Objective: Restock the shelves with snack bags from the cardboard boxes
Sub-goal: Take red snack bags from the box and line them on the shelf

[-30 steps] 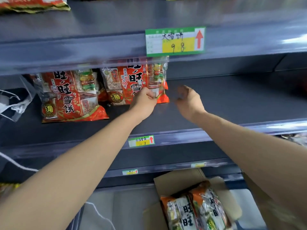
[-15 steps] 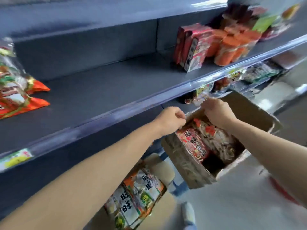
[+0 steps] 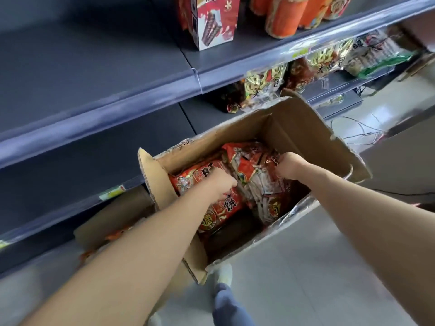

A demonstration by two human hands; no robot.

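An open cardboard box (image 3: 303, 128) stands on the floor in front of the shelves and holds several red snack bags. Inside it, my left hand (image 3: 220, 184) grips a red snack bag (image 3: 221, 210) lying on the left side. My right hand (image 3: 290, 167) pinches the top of another red bag (image 3: 249, 170) that stands upright to the right. The grey shelf (image 3: 94, 67) above the box is bare on its left part. My fingers are partly hidden by the bags.
A red and white carton (image 3: 211, 20) and orange canisters (image 3: 284, 17) stand on the upper shelf at the right. Gold and red bags (image 3: 266, 83) fill the lower shelf. A second box (image 3: 110, 222) sits at lower left. My shoe (image 3: 223, 274) is beside the box.
The view swung from the shelf down and right to the box. Both hands left the shelved bags, reached into the box and took hold of red bags.
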